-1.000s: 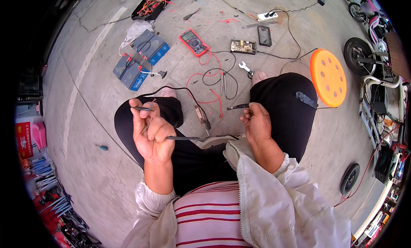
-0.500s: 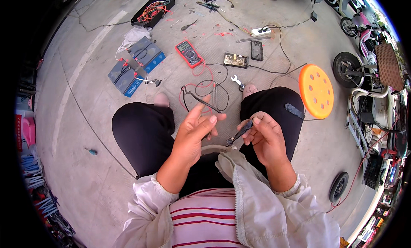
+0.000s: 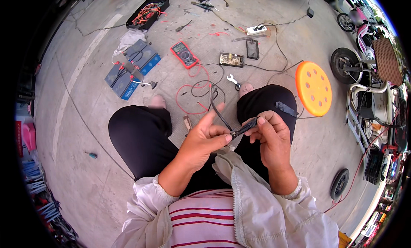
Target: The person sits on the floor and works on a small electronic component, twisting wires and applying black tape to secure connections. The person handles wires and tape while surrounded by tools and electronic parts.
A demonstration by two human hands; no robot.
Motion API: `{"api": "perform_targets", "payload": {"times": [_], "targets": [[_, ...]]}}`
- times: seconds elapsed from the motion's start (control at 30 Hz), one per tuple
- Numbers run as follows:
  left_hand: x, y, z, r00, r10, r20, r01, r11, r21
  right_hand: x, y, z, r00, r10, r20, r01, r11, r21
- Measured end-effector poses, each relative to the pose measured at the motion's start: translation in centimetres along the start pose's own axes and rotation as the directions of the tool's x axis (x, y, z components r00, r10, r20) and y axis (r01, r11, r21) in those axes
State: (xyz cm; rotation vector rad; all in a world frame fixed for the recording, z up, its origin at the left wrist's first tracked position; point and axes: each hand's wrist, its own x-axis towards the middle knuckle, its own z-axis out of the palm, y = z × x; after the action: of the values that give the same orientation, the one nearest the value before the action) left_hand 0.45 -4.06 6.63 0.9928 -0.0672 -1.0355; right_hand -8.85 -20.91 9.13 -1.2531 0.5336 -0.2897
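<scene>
Grey concrete floor (image 3: pixel 94 196) spreads out around the seated person, scattered with bits of wire. At the far left I can see a pair of blue boxes (image 3: pixel 147 57) with leads on top; right of them lies a red multimeter (image 3: pixel 185 55), then an exposed circuit board (image 3: pixel 231 59) and, nearer, a wrench (image 3: pixel 233 80) beside the right shoe. An orange stool (image 3: pixel 314 88) stands off to the right.

A second ago the two hands were well apart, the left one raised over the left knee; now they meet above the lap, just in front of the jacket. The left hand (image 3: pixel 204 141) has its thumb and fingers together on the black cable (image 3: pixel 221 115), forefinger stretched out along it. The cable's upper stretch rises over that finger. The right hand (image 3: pixel 274 134) has its grip clamped, thumb against forefinger, on a dark strip (image 3: pixel 245 128) whose near end now reaches the left thumb; half a second ago that end hung free. Whether strip and cable are joined, I cannot tell.
</scene>
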Motion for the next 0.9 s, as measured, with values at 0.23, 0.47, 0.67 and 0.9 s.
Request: {"api": "perform_targets", "payload": {"times": [0.23, 0.47, 0.67, 0.9], "targets": [[3.0, 2.7, 2.1, 0.996, 0.084, 0.039, -0.09, 0.983, 0.163, 0.3, -4.8, -3.8, 0.998, -0.048, 0.037, 0.053, 0.985, -0.163], [6.6, 3.8, 5.6, 0.992, 0.041, 0.119, -0.066, 0.975, 0.21, 1.5, -7.6, -7.0, 0.995, -0.022, -0.098, -0.006, 0.958, -0.285], [5.9, 1.0, 5.7, 0.994, -0.045, 0.097, 0.021, 0.97, 0.243, -0.5, -5.9, -8.8, 0.986, 0.104, -0.127, -0.132, 0.963, -0.235], [6.1, -1.3, 5.2, 0.995, 0.039, 0.092, -0.071, 0.922, 0.382, -0.9, -2.3, -10.9, 0.942, 0.299, -0.155, -0.304, 0.953, -0.01]]}}
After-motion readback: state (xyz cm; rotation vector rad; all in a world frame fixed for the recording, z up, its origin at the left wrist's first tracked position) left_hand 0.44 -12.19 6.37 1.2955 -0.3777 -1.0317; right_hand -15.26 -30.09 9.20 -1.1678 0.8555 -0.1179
